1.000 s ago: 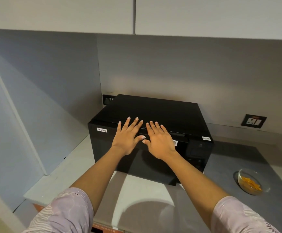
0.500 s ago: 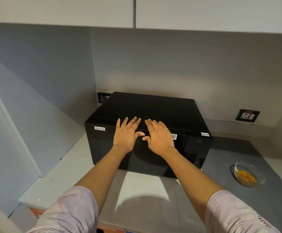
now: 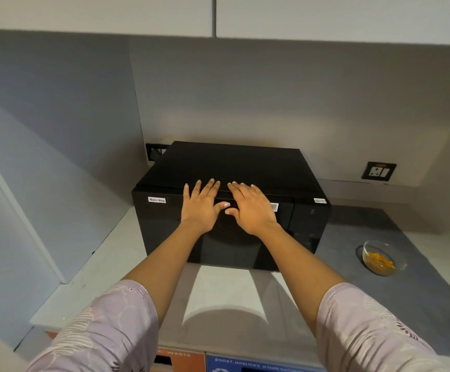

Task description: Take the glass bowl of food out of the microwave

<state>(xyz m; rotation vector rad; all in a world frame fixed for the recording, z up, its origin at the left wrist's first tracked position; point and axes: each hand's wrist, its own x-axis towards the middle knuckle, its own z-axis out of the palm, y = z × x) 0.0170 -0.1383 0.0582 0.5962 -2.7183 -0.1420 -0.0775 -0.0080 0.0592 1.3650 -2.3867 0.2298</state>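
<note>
A black microwave (image 3: 245, 167) stands on the counter against the back wall, its door closed. My left hand (image 3: 201, 208) and my right hand (image 3: 250, 210) lie flat side by side on the top front edge of the door, fingers spread and holding nothing. A glass bowl (image 3: 382, 257) with orange food in it sits on the counter to the right of the microwave, apart from both hands.
A pale counter (image 3: 111, 264) runs in front and to the left of the microwave. A wall panel closes the left side. A power socket (image 3: 378, 171) is on the back wall at right. Cupboards (image 3: 218, 14) hang overhead.
The view has shifted slightly, so the microwave sits lower in the frame. Both hands stay flat on the door's top edge. The bowl has not moved.
</note>
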